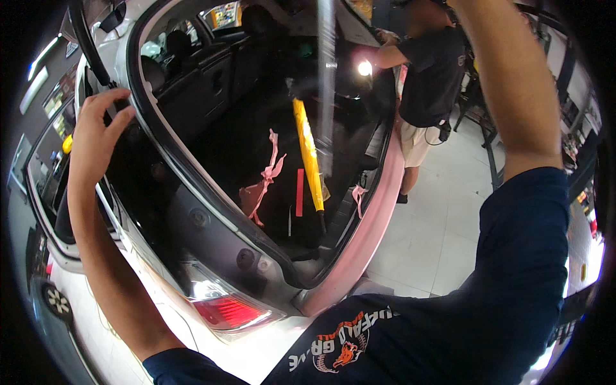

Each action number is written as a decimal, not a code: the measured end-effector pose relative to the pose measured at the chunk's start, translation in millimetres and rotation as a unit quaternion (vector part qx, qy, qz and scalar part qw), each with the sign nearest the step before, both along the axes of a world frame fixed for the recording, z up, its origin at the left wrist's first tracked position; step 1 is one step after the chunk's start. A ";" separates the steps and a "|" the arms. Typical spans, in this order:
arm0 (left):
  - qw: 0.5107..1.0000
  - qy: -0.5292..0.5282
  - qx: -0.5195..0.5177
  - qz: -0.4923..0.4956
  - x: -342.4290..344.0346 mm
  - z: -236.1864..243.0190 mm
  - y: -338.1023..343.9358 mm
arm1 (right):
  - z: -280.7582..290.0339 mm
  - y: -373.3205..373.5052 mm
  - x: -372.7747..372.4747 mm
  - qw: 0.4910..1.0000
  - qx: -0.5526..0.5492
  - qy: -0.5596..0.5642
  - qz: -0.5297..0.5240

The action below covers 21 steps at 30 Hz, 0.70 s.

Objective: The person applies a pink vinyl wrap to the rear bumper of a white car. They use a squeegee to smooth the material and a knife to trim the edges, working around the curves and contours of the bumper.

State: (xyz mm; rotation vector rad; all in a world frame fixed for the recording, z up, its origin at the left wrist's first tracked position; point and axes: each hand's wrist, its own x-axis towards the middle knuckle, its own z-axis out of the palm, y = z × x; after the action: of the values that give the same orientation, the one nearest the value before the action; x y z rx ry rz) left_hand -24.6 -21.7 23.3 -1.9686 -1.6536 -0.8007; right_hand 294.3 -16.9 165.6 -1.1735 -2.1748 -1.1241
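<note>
My left hand is raised at the left pillar of a hatchback's open rear, fingertips by the dark lift strut, thumb apart from the fingers. My right forearm rises out of the top edge, its hand out of sight. A translucent strip hangs over the boot opening. On the dark boot floor lie a long yellow item, torn pink scraps and a flat red strip.
A co-worker stands at the car's right side, hand at the body near a bright light. The pink-coloured rear edge borders the tiled floor. A tail light is below; another vehicle's wheel shows far left.
</note>
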 end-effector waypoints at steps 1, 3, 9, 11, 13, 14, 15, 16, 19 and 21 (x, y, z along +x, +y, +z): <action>0.999 0.006 0.025 -0.024 -6.7 -8.0 8.6 | -25.5 41.2 31.0 0.996 -0.089 0.012 -0.016; 0.996 0.062 0.060 0.037 -15.6 -12.2 -6.3 | -117.5 168.9 91.7 0.945 -0.306 0.112 0.031; 0.978 0.092 0.114 0.150 2.6 -62.7 -16.8 | -469.5 279.5 300.6 0.475 -0.603 0.639 0.048; 0.955 0.101 0.114 0.255 -16.6 -61.1 -34.7 | -574.5 262.7 267.8 0.306 -0.572 0.755 0.089; 0.955 0.092 0.093 0.267 -24.0 -55.3 -44.3 | -668.7 289.3 265.2 0.098 -0.541 0.820 0.159; 0.957 0.083 0.086 0.265 -27.3 -58.8 -40.3 | -688.1 293.6 256.1 0.115 -0.504 0.842 0.154; 0.959 0.075 0.093 0.257 -31.0 -64.3 -35.9 | -696.8 302.7 243.9 0.135 -0.487 0.855 0.113; 0.960 0.068 0.103 0.252 -31.0 -64.7 -37.3 | -702.8 316.6 236.0 0.155 -0.472 0.865 0.075; 0.954 0.035 0.097 0.281 -50.9 -65.2 -63.7 | -719.0 353.5 203.8 0.063 -0.508 0.841 0.175; 0.952 -0.017 0.067 0.299 -53.7 -55.4 -67.0 | -724.5 368.7 191.6 0.012 -0.527 0.834 0.164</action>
State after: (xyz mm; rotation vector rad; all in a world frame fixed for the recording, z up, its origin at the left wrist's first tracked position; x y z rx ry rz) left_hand -78.3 -88.6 -32.1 -1.2495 -2.0003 -0.6819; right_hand 485.8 351.8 -558.8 -0.7883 -0.2785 1.9223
